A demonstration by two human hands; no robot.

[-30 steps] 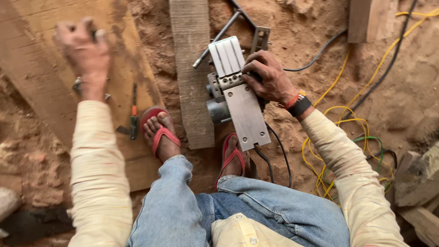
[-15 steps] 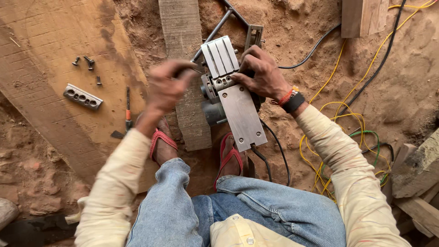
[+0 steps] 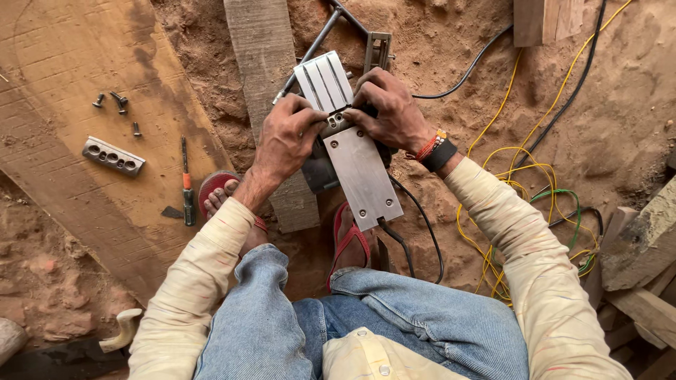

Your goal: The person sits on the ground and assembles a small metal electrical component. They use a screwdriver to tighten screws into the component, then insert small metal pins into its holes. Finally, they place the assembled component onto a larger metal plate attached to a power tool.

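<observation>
we've got the upturned electric planer (image 3: 355, 158) resting on the narrow plank (image 3: 271, 105), left hand (image 3: 285, 137) and right hand (image 3: 387, 109) both pinching at its blade slot (probably seating the blade, hard to see). next comes careful alignment; screws (image 3: 116, 105) and screwdriver (image 3: 186, 186) wait left.

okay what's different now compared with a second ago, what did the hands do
The left hand left the wide board, where loose bolts and a metal block now lie, and came across to the upturned electric planer. The right hand stayed gripping the planer, which barely shifted.
</observation>
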